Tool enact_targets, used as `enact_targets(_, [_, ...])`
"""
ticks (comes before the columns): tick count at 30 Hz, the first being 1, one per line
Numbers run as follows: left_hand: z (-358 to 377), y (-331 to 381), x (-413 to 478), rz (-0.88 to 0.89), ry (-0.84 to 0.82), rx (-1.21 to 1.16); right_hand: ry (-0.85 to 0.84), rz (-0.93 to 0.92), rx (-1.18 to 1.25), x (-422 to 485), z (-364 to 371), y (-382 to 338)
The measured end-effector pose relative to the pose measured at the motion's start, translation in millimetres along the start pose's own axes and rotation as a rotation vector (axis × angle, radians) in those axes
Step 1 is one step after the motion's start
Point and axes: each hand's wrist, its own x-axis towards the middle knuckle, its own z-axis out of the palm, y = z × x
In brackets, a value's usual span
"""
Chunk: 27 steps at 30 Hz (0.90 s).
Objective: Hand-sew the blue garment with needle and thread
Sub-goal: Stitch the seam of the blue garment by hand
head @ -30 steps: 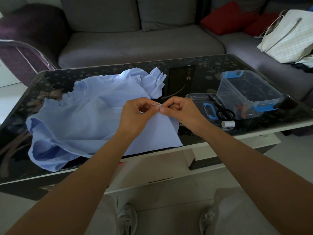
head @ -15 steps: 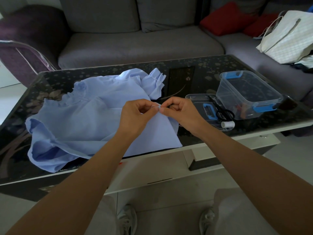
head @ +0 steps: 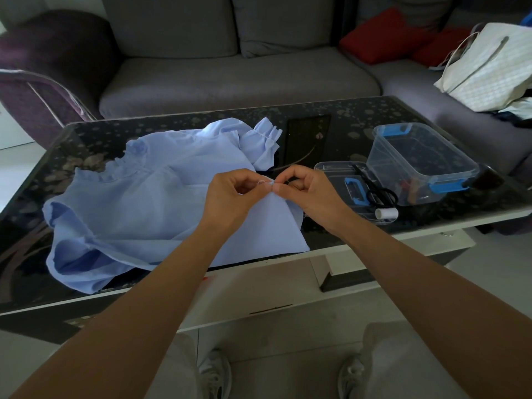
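A light blue garment (head: 149, 203) lies spread over the left and middle of the dark glass table (head: 339, 131). My left hand (head: 233, 197) pinches a raised fold of its cloth between thumb and forefinger. My right hand (head: 309, 194) meets it fingertip to fingertip at that fold and pinches there too, with a wisp of pale thread showing at the contact. The needle itself is too small to make out. A white thread spool (head: 386, 213) lies on the table to the right of my right hand.
Black scissors (head: 377, 191) lie on a clear flat lid (head: 331, 168), beside a clear plastic box (head: 420, 165) with blue clips. A grey sofa (head: 236, 79) with red cushions (head: 385, 38) and a white bag (head: 486, 67) stands behind the table. My knees and shoes are below the table edge.
Both hands stay pinched together at the same fold; the fingers shift only slightly and the garment has not moved.
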Motion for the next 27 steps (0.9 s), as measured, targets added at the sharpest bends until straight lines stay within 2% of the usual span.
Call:
enact_targets(8, [3, -4, 2, -0.112, 0.135, 0.054, -0.003, 0.049, -0.062, -4, -1, -2])
enact_targets(12, [5, -1, 2, -0.134, 0.167, 0.040, -0.068, 0.008, -0.081, -8, 1, -4])
enact_targets(27, [11, 2, 3, -0.171, 0.218, 0.058, -0.066, -0.006, -0.219, -17, 1, -4])
